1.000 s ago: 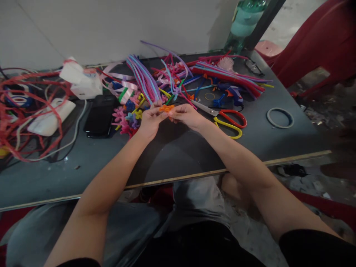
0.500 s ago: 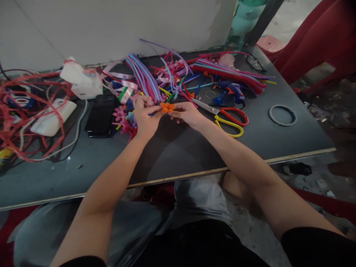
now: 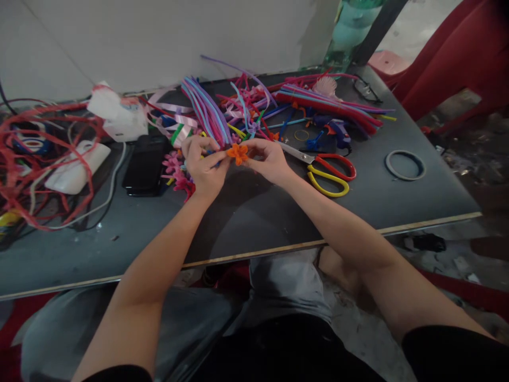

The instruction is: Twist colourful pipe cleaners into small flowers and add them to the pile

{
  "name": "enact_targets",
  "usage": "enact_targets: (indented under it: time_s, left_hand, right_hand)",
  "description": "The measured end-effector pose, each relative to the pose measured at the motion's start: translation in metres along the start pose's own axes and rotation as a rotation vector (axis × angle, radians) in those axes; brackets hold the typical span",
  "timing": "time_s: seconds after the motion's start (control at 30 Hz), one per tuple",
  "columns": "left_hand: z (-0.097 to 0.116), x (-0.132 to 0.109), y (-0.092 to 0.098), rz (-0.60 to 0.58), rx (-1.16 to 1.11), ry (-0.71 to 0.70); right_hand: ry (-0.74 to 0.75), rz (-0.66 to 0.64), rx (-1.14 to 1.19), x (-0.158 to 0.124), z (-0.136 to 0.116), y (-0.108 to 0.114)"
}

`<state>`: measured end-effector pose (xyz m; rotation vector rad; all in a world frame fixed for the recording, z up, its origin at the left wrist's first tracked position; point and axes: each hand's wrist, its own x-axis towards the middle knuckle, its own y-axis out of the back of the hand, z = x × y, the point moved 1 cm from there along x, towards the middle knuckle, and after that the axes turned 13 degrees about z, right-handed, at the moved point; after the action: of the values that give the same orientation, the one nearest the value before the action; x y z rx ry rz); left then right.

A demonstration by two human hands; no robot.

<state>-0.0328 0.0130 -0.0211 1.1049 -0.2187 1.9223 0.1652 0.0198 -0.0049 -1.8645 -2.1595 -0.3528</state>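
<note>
An orange pipe-cleaner flower [image 3: 237, 154] is held up between my two hands, above the dark table. My left hand [image 3: 205, 163] pinches its left side between thumb and finger. From the other side, the thumb and fingers of my right hand [image 3: 269, 159] are closed on its petals. Pink, red and blue pipe-cleaner flowers [image 3: 177, 172] lie beside and partly behind my left hand. Just right of my right hand are scissors [image 3: 314, 162] with one red and one yellow handle. A bundle of purple, pink and blue pipe cleaners [image 3: 207, 111] lies behind the hands.
More pipe cleaners [image 3: 330, 106] and a glue gun [image 3: 338, 130] lie at the back right. A grey tape ring [image 3: 387, 168] rests near the right end. To the left are a black phone [image 3: 143, 168], a white power bank [image 3: 77, 168] and tangled red ribbon [image 3: 89, 180].
The orange flower has turned, with its petals now tilted more toward me. My right fingers have shifted their hold on it, and my left hand has moved slightly left.
</note>
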Motion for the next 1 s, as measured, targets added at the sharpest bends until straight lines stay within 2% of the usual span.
enact_targets:
  time_s: [0.27, 0.4, 0.53, 0.7, 0.8, 1.0]
  left_hand:
    - [0.005, 0.005, -0.006, -0.161, -0.086, -0.007]
    - [0.008, 0.006, -0.010, -0.226, -0.118, -0.040]
    - [0.010, 0.006, -0.013, -0.271, -0.137, -0.046]
    - [0.007, 0.002, -0.013, -0.204, -0.135, 0.059]
    - [0.008, 0.000, -0.012, -0.156, -0.169, 0.110]
    - [0.017, -0.005, -0.013, -0.167, -0.246, 0.177]
  right_hand:
    - [0.177, -0.080, -0.217, -0.003, -0.017, 0.009]
    - [0.200, -0.018, -0.237, -0.002, -0.019, 0.010]
    - [0.136, 0.063, -0.198, 0.000, -0.015, 0.008]
    - [0.056, 0.168, -0.170, 0.000, -0.010, 0.004]
    - [0.053, 0.186, -0.145, -0.001, -0.011, 0.003]
    - [0.029, 0.267, -0.176, -0.002, -0.009, 0.002]
